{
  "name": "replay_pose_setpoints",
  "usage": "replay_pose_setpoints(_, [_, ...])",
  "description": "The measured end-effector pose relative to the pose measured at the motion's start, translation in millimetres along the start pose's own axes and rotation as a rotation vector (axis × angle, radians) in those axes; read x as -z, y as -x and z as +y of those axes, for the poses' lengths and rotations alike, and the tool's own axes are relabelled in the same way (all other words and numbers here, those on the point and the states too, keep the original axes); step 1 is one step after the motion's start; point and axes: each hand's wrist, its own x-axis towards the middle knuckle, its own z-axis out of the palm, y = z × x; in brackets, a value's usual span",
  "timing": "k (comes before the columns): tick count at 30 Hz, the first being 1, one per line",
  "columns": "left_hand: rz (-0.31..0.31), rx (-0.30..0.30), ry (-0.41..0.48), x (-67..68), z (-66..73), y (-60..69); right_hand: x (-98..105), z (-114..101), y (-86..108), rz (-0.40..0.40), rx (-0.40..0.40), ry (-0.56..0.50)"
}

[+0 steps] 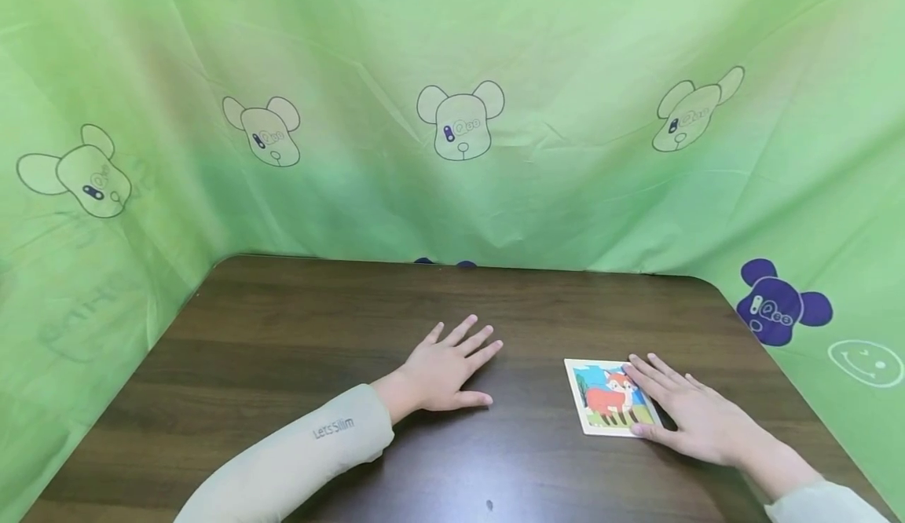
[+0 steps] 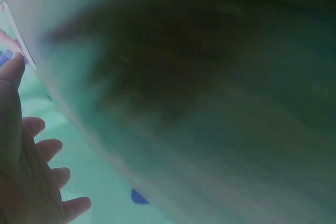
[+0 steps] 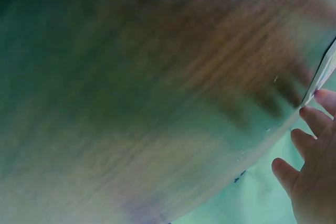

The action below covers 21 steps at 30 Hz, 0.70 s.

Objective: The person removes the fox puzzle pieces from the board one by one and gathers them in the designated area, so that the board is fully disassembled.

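Note:
A square picture board with a fox on it (image 1: 610,402) lies on the dark wooden table, right of the middle in the head view. My right hand (image 1: 696,417) rests over its right side, fingers straight, with a fingertip near the top corner and the thumb by the lower edge. In the right wrist view the fingertips (image 3: 310,116) meet the thin edge of the board (image 3: 323,72). My left hand (image 1: 441,370) is spread near the table's middle, holding nothing, some way left of the board. The left wrist view shows its fingers (image 2: 50,150) apart.
The brown table (image 1: 318,311) has rounded far corners. Green cloth (image 1: 353,177) printed with bear-head outlines hangs behind it and along both sides. A purple bear print (image 1: 778,307) shows beyond the table's right edge.

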Motion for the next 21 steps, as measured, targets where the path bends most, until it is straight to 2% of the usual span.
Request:
replay_pose_setpoints(4, [-0.031,-0.017,0.001,3.6,11.9,-7.5,-0.5,-0.5,-0.1,0.012,0.007,0.000])
replay_pose_setpoints(12, [-0.046,-0.016,0.020,4.3,28.7,-20.1,-1.0,-1.7,-4.9,0.023,0.023,0.000])
replay_pose_setpoints(21, [-0.086,-0.012,-0.026,9.5,53.8,-38.0,-3.5,-7.8,-9.4,0.024,0.035,-0.020])
